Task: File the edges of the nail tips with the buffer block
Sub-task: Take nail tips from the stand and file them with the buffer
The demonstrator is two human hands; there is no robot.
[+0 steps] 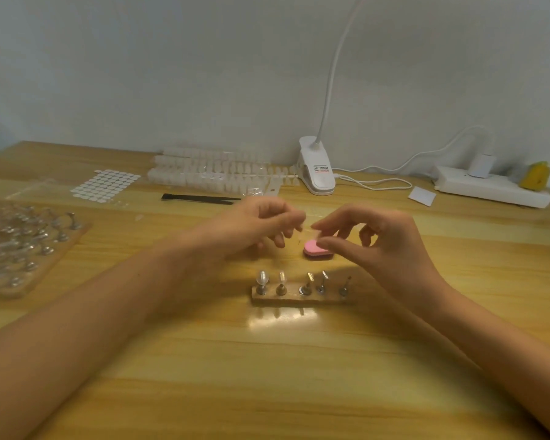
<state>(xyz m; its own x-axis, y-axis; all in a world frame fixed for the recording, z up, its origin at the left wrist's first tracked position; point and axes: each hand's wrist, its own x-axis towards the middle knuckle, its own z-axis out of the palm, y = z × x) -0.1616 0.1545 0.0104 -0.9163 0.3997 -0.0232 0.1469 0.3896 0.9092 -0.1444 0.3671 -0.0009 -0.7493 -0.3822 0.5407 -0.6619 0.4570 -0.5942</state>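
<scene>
Right hand pinching pink buffer block on table, left hand curled, grip unclear, nail tips on wooden stand

The right hand hangs low over the surface, its fingers curved above the pink buffer block and its thumb tip at the block's right end; whether they pinch it is unclear. Just left of them, the left hand curls its own blurred fingers. Below both sets of fingers stands a wooden holder with nail tips on pegs. Beyond the fingers lie black tweezers.
</scene>
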